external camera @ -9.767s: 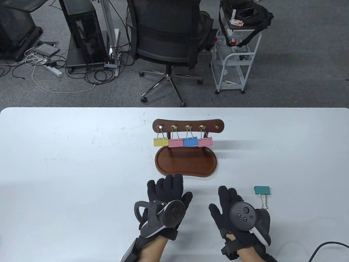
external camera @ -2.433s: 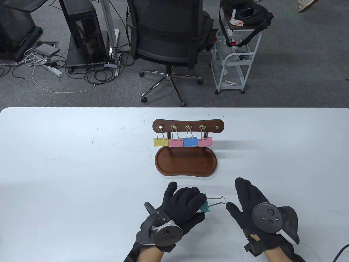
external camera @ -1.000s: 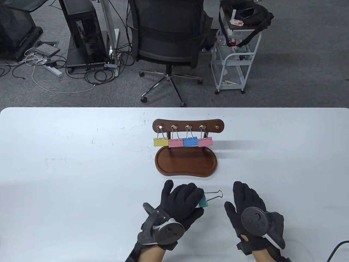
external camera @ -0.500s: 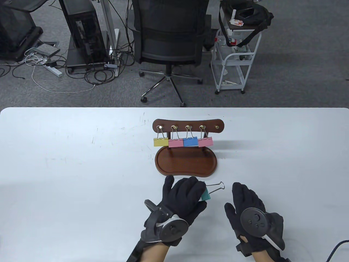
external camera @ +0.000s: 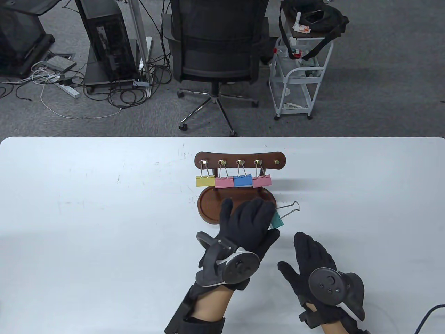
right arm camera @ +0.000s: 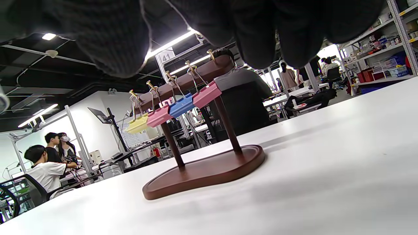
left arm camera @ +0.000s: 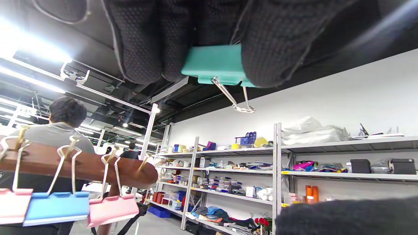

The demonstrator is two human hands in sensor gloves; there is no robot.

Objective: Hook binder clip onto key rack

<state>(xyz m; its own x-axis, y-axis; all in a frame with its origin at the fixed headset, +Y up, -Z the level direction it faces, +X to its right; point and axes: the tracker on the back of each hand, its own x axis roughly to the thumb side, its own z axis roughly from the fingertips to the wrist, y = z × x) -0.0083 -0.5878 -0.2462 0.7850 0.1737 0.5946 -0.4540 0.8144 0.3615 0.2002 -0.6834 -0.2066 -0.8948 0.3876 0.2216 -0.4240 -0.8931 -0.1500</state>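
On the white table, in front of an office chair and tangled cables, the dark wooden key rack with brass hooks carries yellow, pink, blue and pink clips – only its rightmost hook is bare. In the last half second the gloved left hand has moved up over the rack's tray, bringing the teal binder clip with wire handles nearer that hook, so hanging looks imminent. Its fingers pinch the clip's body, wire loop free – while the right hand rests spread on the table, holding nothing.

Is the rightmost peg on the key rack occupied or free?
Free. The rightmost peg on the key rack is bare; the left hand holds the teal binder clip.
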